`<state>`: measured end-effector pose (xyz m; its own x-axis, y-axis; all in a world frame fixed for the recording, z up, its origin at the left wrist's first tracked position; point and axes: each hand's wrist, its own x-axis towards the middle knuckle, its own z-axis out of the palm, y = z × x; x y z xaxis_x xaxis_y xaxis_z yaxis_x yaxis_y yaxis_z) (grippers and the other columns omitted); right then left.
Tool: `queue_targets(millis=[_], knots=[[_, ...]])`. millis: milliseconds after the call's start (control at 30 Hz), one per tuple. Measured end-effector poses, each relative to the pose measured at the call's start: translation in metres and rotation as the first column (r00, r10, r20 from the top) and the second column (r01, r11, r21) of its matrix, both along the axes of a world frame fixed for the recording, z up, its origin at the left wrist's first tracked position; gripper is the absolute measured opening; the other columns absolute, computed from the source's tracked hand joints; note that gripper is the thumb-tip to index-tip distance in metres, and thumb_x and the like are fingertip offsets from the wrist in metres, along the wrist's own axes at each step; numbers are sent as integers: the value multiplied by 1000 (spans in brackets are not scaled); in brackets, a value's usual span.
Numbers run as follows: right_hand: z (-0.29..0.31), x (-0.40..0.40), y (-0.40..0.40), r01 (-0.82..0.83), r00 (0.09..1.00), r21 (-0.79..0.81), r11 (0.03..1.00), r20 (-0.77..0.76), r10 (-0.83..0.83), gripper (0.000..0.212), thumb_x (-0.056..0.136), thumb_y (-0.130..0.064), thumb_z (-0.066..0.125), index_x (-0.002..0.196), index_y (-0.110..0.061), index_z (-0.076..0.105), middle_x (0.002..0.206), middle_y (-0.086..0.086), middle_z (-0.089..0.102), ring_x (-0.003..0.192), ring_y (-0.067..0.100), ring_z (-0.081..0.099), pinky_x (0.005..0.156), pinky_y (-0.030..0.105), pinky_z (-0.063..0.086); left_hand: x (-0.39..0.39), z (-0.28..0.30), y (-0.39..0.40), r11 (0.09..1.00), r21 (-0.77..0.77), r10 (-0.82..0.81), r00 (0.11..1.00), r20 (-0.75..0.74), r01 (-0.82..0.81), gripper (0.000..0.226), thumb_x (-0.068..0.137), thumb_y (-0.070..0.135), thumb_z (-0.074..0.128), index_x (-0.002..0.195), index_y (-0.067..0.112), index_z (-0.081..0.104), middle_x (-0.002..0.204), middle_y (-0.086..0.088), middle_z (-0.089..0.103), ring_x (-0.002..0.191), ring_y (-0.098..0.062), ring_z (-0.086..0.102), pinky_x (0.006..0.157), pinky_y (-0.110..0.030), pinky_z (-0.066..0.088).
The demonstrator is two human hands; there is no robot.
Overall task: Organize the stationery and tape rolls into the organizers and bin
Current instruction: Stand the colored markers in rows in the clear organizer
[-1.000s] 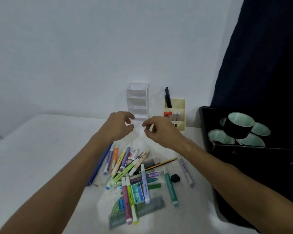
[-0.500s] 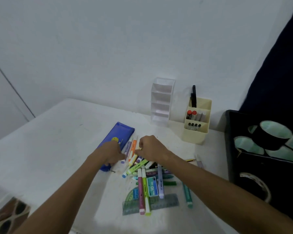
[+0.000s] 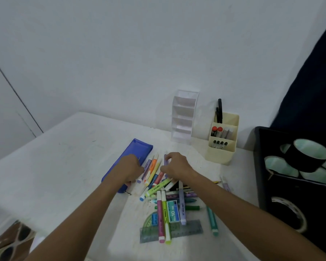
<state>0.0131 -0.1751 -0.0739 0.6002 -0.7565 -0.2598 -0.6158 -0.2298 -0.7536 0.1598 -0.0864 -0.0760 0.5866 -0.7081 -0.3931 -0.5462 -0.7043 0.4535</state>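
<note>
Stationery is mostly not sorted yet. Going from the left: a blue pouch (image 3: 127, 162) lies flat on the table (image 3: 64, 166), toward the middle, and the left hand (image 3: 130, 169) is over its right edge, fingers curled down at the pens beside it; I cannot tell if it holds one. Next comes the pile of markers (image 3: 163, 202), spread near the front edge, with a small box (image 3: 173, 211) and a ruler (image 3: 186, 229) under them. The right hand (image 3: 175, 167) rests on the top of this pile, and its fingers pinch a purple marker (image 3: 165, 160).

At the back edge stands a clear organizer (image 3: 183, 117); its shelves look empty. Just right of it, the cream organizer (image 3: 222, 140) already has some pens and markers upright in its compartments, so a small part is done. One teal marker (image 3: 213, 220) lies apart, near the right edge.

Beside the right edge is the black bin (image 3: 260, 166) with several tape rolls (image 3: 307, 157) inside, and one more roll (image 3: 292, 213) lower in it. The tape part seems almost finished; I judge the markers, box and ruler are what is left.
</note>
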Motion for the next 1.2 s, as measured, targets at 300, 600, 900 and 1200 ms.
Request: queue_targets(millis=[300,600,900,1200], knots=[[22,-26,-7,33,995,137,990,90,-45,30,99,-21,38,121,-12,55,98,11,61,63,11,54,47,22,41,-7,-10,-6,991,127,-44,997,65,36,33,85,28,69,102,3,57,91,-18,69,77,-31,71,66,-38,61],[34,-36,-4,-48,992,210,976,121,23,23,100,-27,35,116,-12,43,81,2,55,59,10,50,50,23,40,0,7,-2,1000,-14,2,999,32,-1,29,90,28,62,103,3,66,91,-15,69,73,-25,69,66,-31,60],[101,-43,-40,103,946,-521,848,315,78,27,99,-12,45,124,-13,56,101,-1,55,66,4,47,58,5,36,-11,113,-37,673,-676,81,878,472,301,13,84,21,63,92,14,71,81,-3,63,72,-16,57,63,-16,35],[124,-31,-71,155,967,-671,725,252,27,21,98,-14,42,115,-8,53,92,7,63,56,5,43,52,24,34,-5,137,-90,684,-584,-16,809,587,437,16,87,23,59,95,16,70,88,1,58,75,-14,56,70,-22,44]])
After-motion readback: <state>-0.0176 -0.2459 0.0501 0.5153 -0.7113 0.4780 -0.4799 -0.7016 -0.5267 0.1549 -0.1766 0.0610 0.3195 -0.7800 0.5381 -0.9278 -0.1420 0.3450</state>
